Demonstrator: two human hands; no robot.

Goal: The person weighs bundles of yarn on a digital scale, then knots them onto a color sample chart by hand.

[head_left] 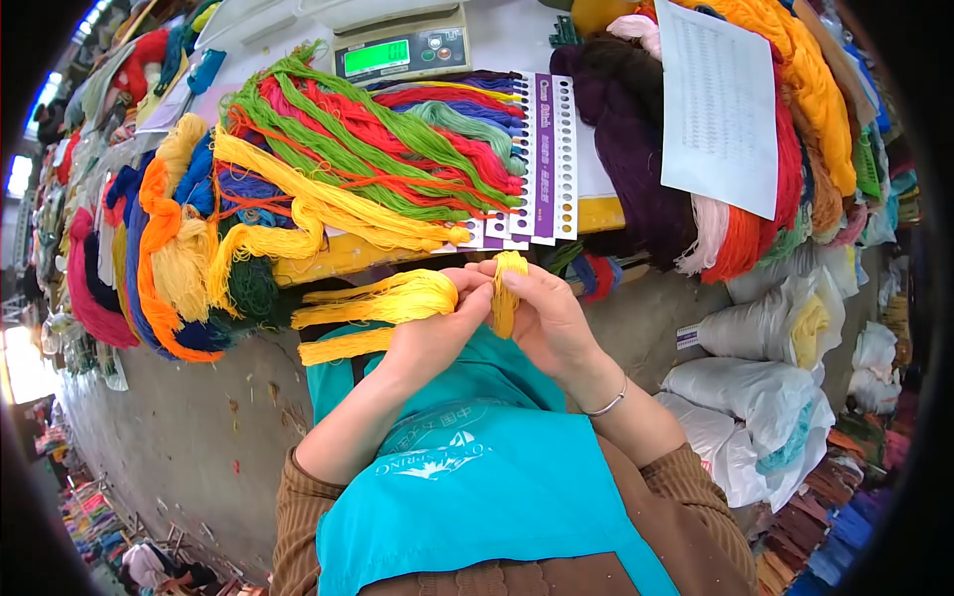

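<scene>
My left hand (437, 323) is closed round a bundle of yellow thread (383, 301), whose strands hang out to the left. Close beside it, my right hand (545, 316) pinches a short yellow loop of thread (506, 298) between thumb and fingers. The two hands meet at their fingertips in front of the table edge, above a teal apron (467, 487). Just beyond them lies a yellow skein (368, 214) on the table, its end by the punched cards (542, 159). Green, red and blue skeins (397, 139) are spread behind it, threaded to the cards.
A digital scale (400, 45) stands at the back of the table. Hanging skeins (174, 248) cover the left edge. At the right, a printed sheet (720, 109) lies over dark and bright yarn. White plastic bags (750, 397) sit on the floor at the right.
</scene>
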